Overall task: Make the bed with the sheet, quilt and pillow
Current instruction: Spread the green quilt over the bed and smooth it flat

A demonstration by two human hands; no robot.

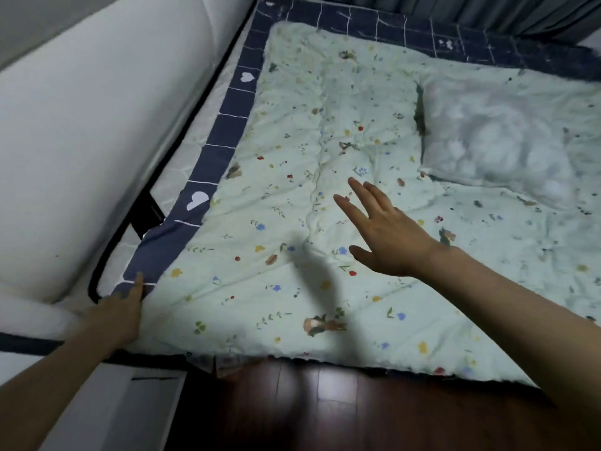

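Smoothing was judged the step in hand: the quilt lay spread over the navy sheet, the pillow resting on top at the right. The right hand hovered flat, fingers apart, and was best swept outward along the central ridge. The left hand was laid at the corner (its grip could not be told). The bed's far edge was blurred.

The bed's mattress is carrying a navy grid-patterned sheet; a pale floral quilt is lying spread over the sheet; a white pillow is resting on the quilt; dark wooden floor is showing below.
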